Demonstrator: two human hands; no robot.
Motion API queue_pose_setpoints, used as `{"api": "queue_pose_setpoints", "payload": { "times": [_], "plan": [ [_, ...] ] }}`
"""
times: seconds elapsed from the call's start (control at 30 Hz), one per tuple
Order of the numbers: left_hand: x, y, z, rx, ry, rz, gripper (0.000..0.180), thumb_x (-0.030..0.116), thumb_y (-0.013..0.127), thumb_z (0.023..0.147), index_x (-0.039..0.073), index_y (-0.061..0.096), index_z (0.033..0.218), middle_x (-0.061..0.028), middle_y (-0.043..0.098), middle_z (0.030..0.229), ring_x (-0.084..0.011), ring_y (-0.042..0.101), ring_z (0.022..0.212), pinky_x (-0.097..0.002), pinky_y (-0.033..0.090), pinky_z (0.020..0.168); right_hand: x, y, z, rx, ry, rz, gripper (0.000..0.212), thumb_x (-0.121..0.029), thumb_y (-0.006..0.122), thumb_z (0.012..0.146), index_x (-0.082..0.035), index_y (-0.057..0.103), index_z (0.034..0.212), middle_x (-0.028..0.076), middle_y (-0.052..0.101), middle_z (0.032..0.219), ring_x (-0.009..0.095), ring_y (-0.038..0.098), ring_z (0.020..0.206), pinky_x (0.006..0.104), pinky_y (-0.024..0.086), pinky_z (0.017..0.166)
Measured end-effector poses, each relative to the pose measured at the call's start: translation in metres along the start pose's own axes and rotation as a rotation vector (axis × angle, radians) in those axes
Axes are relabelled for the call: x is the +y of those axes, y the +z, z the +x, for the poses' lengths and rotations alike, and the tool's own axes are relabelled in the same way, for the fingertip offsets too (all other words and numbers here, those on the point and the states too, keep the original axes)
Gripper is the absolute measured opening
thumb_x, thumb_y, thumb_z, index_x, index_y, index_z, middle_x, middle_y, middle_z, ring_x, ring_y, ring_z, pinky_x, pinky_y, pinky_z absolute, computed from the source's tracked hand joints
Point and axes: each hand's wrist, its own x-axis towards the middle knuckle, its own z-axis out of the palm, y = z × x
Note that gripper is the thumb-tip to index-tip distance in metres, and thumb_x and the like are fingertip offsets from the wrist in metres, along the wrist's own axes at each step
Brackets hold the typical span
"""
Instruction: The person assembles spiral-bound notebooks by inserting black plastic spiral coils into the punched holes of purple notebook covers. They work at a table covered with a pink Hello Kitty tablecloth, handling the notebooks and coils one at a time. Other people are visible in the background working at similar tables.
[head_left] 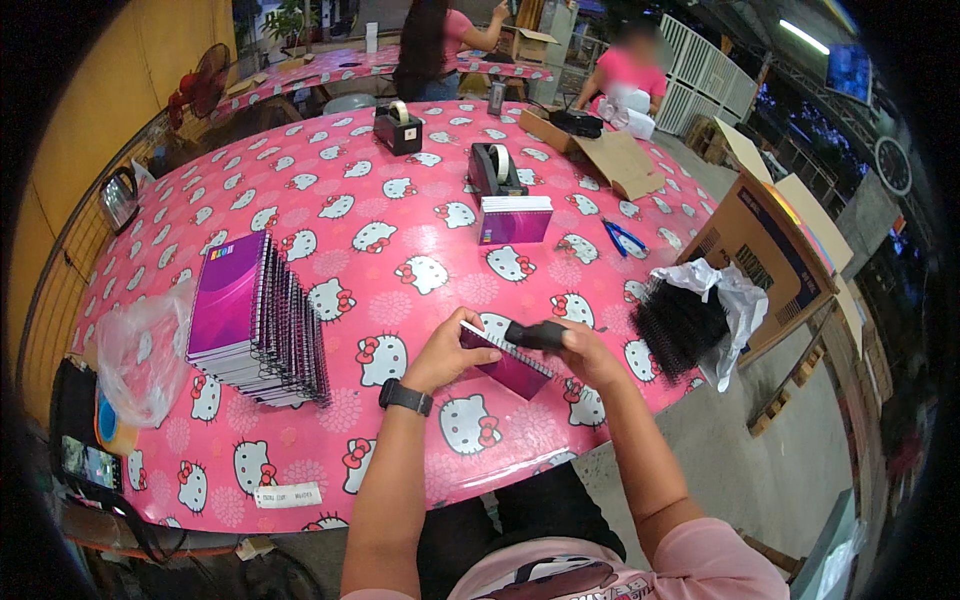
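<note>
My left hand (447, 352), with a dark watch on its wrist, grips the left end of a small purple notebook (519, 373), thumb on the cover. The notebook is tilted over the pink table, a row of holes or binding showing along its upper edge. My right hand (588, 354) is closed around a black object (537, 336) that lies against this edge; its exact kind I cannot make out. To the left stands a tall stack of purple spiral notebooks (240, 320) with black coils. Farther ahead sits a small pile of purple notebooks (515, 220).
Right of my hands lie black plastic coils (680, 325) by crumpled white paper (735, 300) and a cardboard box (760, 260). Blue-handled pliers (625, 238) and two tape dispensers (495, 172) (398, 130) are farther off. A plastic bag (145, 355) lies left. Two people are beyond.
</note>
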Motion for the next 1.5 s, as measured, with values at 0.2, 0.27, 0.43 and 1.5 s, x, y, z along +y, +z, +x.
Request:
{"api": "queue_pose_setpoints", "payload": {
  "times": [0.2, 0.27, 0.43, 1.5],
  "plan": [
    [-0.005, -0.002, 0.003, -0.010, 0.066, 0.030, 0.039, 0.005, 0.077, 0.067, 0.007, 0.046, 0.091, -0.0006, 0.054, 0.081, -0.0100, 0.051, 0.079, -0.0254, 0.044, 0.070, 0.006, 0.002, 0.007, 0.037, 0.009, 0.105, 0.043, -0.033, 0.060, 0.082, 0.000, 0.059, 0.109, 0.005, 0.062, 0.094, 0.013, 0.053, 0.089, 0.0273, 0.041, 0.080],
    [-0.004, 0.001, 0.003, -0.013, 0.056, 0.003, 0.041, 0.009, 0.079, 0.066, 0.007, 0.046, 0.091, -0.0013, 0.055, 0.081, -0.0104, 0.051, 0.079, -0.0259, 0.043, 0.070, 0.004, 0.009, 0.009, -0.071, -0.006, 0.227, 0.042, -0.033, 0.060, 0.083, 0.000, 0.060, 0.109, 0.005, 0.061, 0.093, 0.013, 0.053, 0.087, 0.0271, 0.041, 0.079],
    [-0.005, 0.002, 0.002, -0.003, 0.095, 0.059, 0.041, 0.010, 0.079, 0.067, 0.006, 0.046, 0.091, -0.0020, 0.055, 0.081, -0.0105, 0.051, 0.078, -0.0266, 0.044, 0.069, -0.006, 0.013, 0.017, -0.047, 0.035, 0.092, 0.042, -0.034, 0.061, 0.081, 0.000, 0.061, 0.106, 0.005, 0.060, 0.096, 0.014, 0.053, 0.089, 0.0284, 0.041, 0.081],
    [0.014, 0.006, 0.003, 0.054, 0.133, -0.278, 0.018, 0.006, 0.065, 0.082, 0.002, 0.060, 0.098, -0.0002, 0.061, 0.086, -0.0052, 0.055, 0.075, -0.0186, 0.045, 0.066, -0.019, 0.054, 0.018, 0.325, -0.269, -0.380, 0.020, -0.003, 0.063, 0.082, -0.001, 0.057, 0.100, 0.002, 0.058, 0.082, 0.008, 0.055, 0.074, 0.0225, 0.046, 0.067]
  ]
}}
